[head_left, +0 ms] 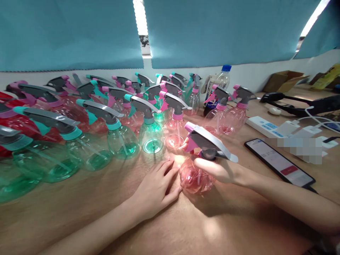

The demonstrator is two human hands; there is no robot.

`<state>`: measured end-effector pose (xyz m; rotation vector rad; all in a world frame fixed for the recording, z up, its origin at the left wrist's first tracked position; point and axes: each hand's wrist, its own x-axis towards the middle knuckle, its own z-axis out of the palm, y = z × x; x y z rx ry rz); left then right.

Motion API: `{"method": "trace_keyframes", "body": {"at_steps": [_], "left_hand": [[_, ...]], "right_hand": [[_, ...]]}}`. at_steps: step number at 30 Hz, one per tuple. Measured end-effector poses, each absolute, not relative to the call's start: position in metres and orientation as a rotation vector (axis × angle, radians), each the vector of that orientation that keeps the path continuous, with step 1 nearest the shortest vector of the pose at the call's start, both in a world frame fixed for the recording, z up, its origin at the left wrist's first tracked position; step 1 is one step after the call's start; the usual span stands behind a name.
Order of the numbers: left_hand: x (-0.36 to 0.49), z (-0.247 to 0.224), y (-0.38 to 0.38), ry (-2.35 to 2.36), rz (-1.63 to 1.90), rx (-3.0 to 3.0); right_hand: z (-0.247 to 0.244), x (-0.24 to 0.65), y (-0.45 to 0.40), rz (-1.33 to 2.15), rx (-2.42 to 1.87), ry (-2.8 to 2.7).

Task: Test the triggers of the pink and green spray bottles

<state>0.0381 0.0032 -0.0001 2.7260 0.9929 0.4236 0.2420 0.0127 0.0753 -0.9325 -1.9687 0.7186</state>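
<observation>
My right hand (220,170) is wrapped round the neck of a pink spray bottle (195,179) with a grey and pink trigger head. The bottle is tilted, and the fingers on its far side are partly hidden. Flat on the table lies my left hand (155,187), fingers spread, close to the left of that bottle. Just behind stand another pink spray bottle (174,136) and a green spray bottle (151,136), both upright. Further left, a second green bottle (122,141) stands in the front row.
Several more green and pink spray bottles crowd the table's back and left. At right are a phone (278,163) with a running timer, a white power strip (265,127) with plugs, and black glasses-like gear (287,102). A cola bottle (212,101) and a cardboard box (284,80) stand behind.
</observation>
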Motion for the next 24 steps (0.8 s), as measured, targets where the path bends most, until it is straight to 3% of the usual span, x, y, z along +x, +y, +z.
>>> {"method": "trace_keyframes", "body": {"at_steps": [24], "left_hand": [[0.0394, 0.001, 0.0034, 0.984, 0.435, 2.708]], "right_hand": [[0.0719, 0.2403, 0.0155, 0.72, -0.797, -1.897]]}}
